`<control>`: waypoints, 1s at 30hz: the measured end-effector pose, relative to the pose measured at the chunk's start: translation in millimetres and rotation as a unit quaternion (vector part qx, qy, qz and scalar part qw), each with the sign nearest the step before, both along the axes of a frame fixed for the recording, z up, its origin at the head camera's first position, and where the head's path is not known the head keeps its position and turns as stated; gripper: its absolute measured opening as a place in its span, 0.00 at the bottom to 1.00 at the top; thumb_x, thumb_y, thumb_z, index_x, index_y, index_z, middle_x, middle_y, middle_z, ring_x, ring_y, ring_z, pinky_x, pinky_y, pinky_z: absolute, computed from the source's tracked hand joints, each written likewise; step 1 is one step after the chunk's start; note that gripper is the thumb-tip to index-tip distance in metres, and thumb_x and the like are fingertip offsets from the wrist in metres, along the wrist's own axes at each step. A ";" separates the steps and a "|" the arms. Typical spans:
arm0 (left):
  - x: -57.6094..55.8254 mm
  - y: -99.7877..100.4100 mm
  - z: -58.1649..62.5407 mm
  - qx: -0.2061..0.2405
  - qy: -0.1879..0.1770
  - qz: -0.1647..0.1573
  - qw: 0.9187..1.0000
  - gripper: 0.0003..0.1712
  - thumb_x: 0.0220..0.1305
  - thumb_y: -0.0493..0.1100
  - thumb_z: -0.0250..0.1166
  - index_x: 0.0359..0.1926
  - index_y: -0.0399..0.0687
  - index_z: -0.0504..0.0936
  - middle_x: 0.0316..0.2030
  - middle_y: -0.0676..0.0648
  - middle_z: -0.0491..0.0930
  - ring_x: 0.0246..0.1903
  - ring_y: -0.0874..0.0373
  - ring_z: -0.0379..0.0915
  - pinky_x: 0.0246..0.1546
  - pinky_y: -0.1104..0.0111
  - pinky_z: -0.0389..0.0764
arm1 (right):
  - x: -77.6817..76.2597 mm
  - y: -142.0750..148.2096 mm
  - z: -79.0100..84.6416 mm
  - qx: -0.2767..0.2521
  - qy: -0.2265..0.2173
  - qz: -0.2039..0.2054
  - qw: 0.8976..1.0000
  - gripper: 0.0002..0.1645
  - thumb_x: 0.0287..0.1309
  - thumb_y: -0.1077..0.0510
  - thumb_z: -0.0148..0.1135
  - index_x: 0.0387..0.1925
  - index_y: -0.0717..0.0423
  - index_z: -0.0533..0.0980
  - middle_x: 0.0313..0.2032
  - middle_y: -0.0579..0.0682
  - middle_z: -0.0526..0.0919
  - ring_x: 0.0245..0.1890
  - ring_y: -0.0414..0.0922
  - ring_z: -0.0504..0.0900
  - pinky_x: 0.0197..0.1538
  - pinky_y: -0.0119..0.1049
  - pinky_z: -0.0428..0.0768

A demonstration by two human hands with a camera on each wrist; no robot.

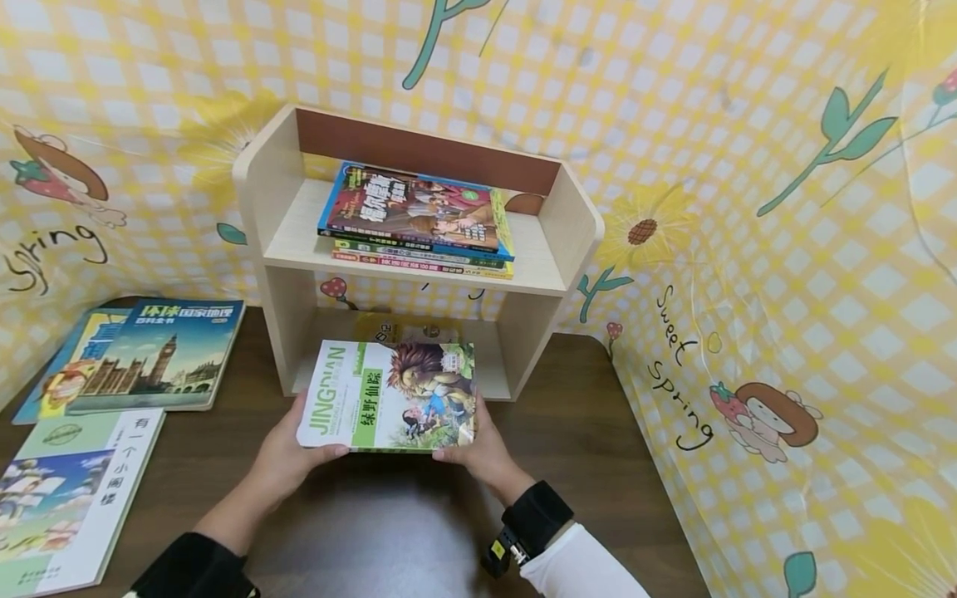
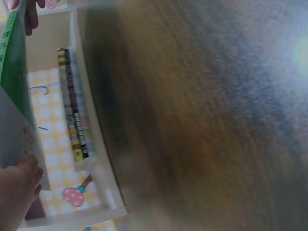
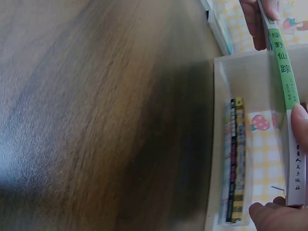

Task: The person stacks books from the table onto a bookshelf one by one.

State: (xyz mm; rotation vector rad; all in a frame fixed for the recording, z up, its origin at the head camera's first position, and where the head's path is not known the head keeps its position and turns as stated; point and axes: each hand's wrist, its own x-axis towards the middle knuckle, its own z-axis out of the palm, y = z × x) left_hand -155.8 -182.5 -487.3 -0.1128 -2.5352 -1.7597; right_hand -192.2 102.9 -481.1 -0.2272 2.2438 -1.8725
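Observation:
A white and green paperback book with a lion on its cover is held in front of the small bookshelf, cover up. My left hand grips its left end, thumb along the near edge; my right hand holds the right end the same way. In the right wrist view the green and white spine shows, with the right hand near its lower end. The left wrist view has the left hand under the book. Partly behind the book, a yellow book lies on the lower shelf.
The wooden bookshelf stands against a checked yellow cloth. A stack of comic-style books lies on its upper shelf. To the left on the brown table are a landmark-cover book and a white-edged picture book.

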 end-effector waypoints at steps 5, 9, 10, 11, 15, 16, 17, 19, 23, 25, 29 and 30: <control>-4.0 1.7 -8.4 -0.005 -0.012 0.006 1.000 0.60 0.52 0.41 0.75 0.76 0.43 0.44 0.58 0.35 0.73 0.45 0.64 0.74 0.42 0.77 0.72 | -7.2 0.0 -10.0 -0.002 0.004 0.014 1.000 0.70 0.40 0.74 0.74 0.76 0.51 0.40 0.69 0.62 0.62 0.62 0.57 0.69 0.62 0.44 0.70; -6.4 4.2 -15.8 -0.009 -0.028 0.012 0.999 0.61 0.51 0.42 0.75 0.76 0.42 0.44 0.58 0.35 0.73 0.47 0.58 0.74 0.43 0.77 0.71 | -11.4 0.8 -19.1 -0.006 0.011 0.024 1.000 0.68 0.39 0.76 0.74 0.75 0.55 0.43 0.67 0.64 0.63 0.61 0.58 0.69 0.62 0.44 0.70; -6.9 4.6 -17.8 -0.010 -0.031 0.014 0.999 0.61 0.51 0.43 0.75 0.76 0.42 0.44 0.58 0.35 0.73 0.48 0.58 0.74 0.44 0.77 0.71 | -12.5 1.1 -21.5 -0.011 0.011 0.027 1.000 0.67 0.39 0.76 0.73 0.75 0.56 0.44 0.66 0.64 0.64 0.60 0.58 0.70 0.62 0.44 0.71; -7.6 4.7 -19.9 -0.011 -0.033 0.015 0.999 0.61 0.50 0.43 0.76 0.76 0.41 0.44 0.58 0.35 0.73 0.48 0.57 0.74 0.43 0.77 0.71 | -13.3 1.3 -23.7 -0.017 0.008 0.028 0.999 0.66 0.39 0.76 0.73 0.75 0.57 0.45 0.65 0.64 0.66 0.60 0.57 0.71 0.61 0.43 0.72; -10.9 4.7 -27.7 -0.009 -0.037 0.016 0.999 0.62 0.51 0.43 0.75 0.76 0.40 0.43 0.59 0.34 0.72 0.50 0.54 0.73 0.44 0.76 0.71 | -16.8 1.6 -32.2 -0.018 0.001 0.026 0.999 0.63 0.39 0.75 0.74 0.73 0.59 0.48 0.63 0.63 0.69 0.58 0.53 0.73 0.60 0.38 0.73; -11.7 4.8 -29.3 -0.011 -0.038 0.016 0.999 0.61 0.52 0.43 0.75 0.76 0.41 0.43 0.60 0.34 0.72 0.51 0.52 0.73 0.45 0.75 0.72 | -17.6 1.3 -33.9 -0.017 -0.002 0.022 1.000 0.64 0.39 0.74 0.74 0.74 0.59 0.47 0.64 0.63 0.68 0.59 0.53 0.72 0.60 0.40 0.72; -12.8 4.7 -31.2 -0.013 -0.040 0.017 0.999 0.61 0.52 0.43 0.75 0.76 0.41 0.43 0.60 0.35 0.72 0.52 0.51 0.72 0.45 0.75 0.72 | -18.8 1.0 -35.7 -0.017 -0.005 0.018 1.000 0.64 0.39 0.74 0.74 0.74 0.59 0.47 0.64 0.63 0.68 0.59 0.53 0.72 0.61 0.40 0.72; -15.0 4.9 -34.1 -0.014 -0.042 0.017 0.999 0.59 0.54 0.44 0.73 0.76 0.41 0.43 0.60 0.35 0.72 0.54 0.47 0.72 0.46 0.73 0.72 | -21.1 -0.4 -38.1 -0.015 -0.016 0.008 1.000 0.63 0.40 0.74 0.74 0.74 0.57 0.48 0.65 0.62 0.68 0.61 0.54 0.70 0.62 0.42 0.70; -19.3 4.7 -40.5 -0.018 -0.048 0.020 0.999 0.56 0.57 0.45 0.71 0.76 0.42 0.44 0.61 0.36 0.71 0.56 0.46 0.70 0.47 0.72 0.72 | -25.5 -4.1 -42.3 -0.001 -0.028 -0.015 1.000 0.62 0.43 0.73 0.73 0.75 0.56 0.48 0.66 0.61 0.66 0.64 0.56 0.66 0.65 0.47 0.66; -21.7 5.3 -42.6 -0.017 -0.048 0.022 0.998 0.55 0.58 0.46 0.71 0.76 0.41 0.45 0.62 0.35 0.70 0.57 0.45 0.70 0.49 0.69 0.72 | -26.8 -5.7 -44.2 0.015 -0.032 -0.028 0.999 0.63 0.44 0.71 0.73 0.75 0.58 0.45 0.69 0.62 0.62 0.67 0.57 0.62 0.67 0.49 0.63; -28.5 8.6 -44.3 -0.020 -0.045 0.026 0.998 0.51 0.60 0.47 0.69 0.75 0.39 0.48 0.63 0.35 0.69 0.58 0.44 0.69 0.53 0.60 0.71 | -30.8 -8.1 -48.0 0.037 -0.034 -0.052 0.997 0.62 0.48 0.70 0.71 0.75 0.64 0.40 0.72 0.66 0.51 0.71 0.60 0.53 0.70 0.53 0.55; -30.5 9.5 -44.3 -0.021 -0.044 0.026 0.998 0.51 0.60 0.47 0.69 0.74 0.39 0.48 0.63 0.34 0.69 0.59 0.43 0.68 0.53 0.57 0.71 | -32.2 -8.7 -48.8 0.037 -0.033 -0.057 0.997 0.62 0.49 0.70 0.71 0.74 0.65 0.39 0.73 0.66 0.49 0.72 0.60 0.51 0.71 0.53 0.54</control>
